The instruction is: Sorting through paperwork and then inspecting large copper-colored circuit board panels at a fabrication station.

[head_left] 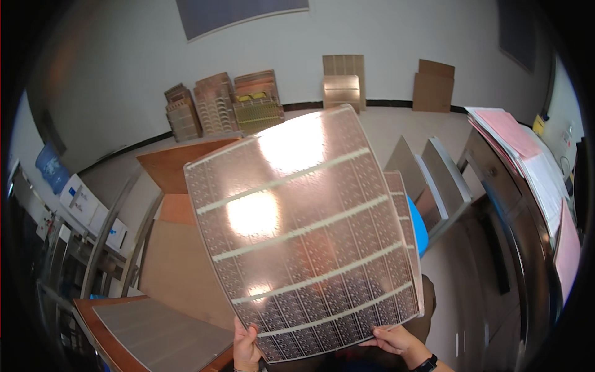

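Note:
A large copper-coloured circuit board panel (pixel 297 217) fills the middle of the view, tilted, with pale strips across it and bright glare on its surface. My left hand (pixel 245 348) grips its lower left corner with the thumb on the front. At the lower right edge, my right hand (pixel 395 342) pinches the panel, thumb on top; its other fingers are partly hidden underneath. Behind the right side shows the edge of a similar panel (pixel 396 181), mostly covered; I cannot tell what supports it. A dark band (pixel 426 364) is on my right wrist.
Left of me is a wooden-sided bin (pixel 180 260) with a grey panel (pixel 164 328) at its near end. Metal racks (pixel 449 177) stand to the right, beside a table with pink and white sheets (pixel 514 142). Stacked panels (pixel 214 102) lean against the far wall.

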`<state>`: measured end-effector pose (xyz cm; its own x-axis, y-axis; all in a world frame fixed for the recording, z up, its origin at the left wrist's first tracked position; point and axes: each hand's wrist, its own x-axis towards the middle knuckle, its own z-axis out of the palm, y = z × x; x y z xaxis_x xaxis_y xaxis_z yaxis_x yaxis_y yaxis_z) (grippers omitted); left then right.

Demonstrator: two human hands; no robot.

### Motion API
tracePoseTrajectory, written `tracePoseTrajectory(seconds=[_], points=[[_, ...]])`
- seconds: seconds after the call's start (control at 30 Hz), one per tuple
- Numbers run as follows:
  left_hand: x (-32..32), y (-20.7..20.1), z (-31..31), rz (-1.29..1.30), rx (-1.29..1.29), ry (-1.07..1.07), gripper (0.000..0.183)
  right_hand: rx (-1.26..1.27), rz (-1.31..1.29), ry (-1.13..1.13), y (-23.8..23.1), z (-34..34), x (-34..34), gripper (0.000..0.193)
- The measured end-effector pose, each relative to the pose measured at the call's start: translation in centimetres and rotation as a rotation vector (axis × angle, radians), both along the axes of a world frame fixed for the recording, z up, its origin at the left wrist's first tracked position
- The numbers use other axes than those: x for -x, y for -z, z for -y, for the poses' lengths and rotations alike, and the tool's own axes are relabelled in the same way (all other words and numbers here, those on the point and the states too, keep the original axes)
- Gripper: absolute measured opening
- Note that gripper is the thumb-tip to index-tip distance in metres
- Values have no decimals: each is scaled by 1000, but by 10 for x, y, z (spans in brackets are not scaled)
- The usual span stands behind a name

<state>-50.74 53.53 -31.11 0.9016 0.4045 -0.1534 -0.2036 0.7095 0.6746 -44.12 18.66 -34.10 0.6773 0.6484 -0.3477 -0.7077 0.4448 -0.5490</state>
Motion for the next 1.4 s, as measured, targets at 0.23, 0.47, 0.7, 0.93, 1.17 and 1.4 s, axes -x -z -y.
tracePoseTrajectory(seconds=[0.23, 0.47, 0.7, 0.93, 1.17, 1.4], points=[[-1, -29, 9, -68, -75, 81, 58, 60, 2, 52, -21, -10, 0, 30], [-4, -35, 9, 37, -110, 141, 57, -26, -29, 47, -13, -8, -2, 26], [-6, -47, 8, 64, -160, 207, 56, -30, -59, 91, -18, -11, 2, 66], [-3, -35, 5, 55, -184, 211, 56, -59, -82, 64, -20, -9, 3, 77], [-7, -31, 4, 68, -214, 170, 55, 0, -10, 55, -14, -3, 3, 39], [-1, -34, 1, 63, -157, 84, 56, 156, 85, -14, -44, -6, 0, 13]])
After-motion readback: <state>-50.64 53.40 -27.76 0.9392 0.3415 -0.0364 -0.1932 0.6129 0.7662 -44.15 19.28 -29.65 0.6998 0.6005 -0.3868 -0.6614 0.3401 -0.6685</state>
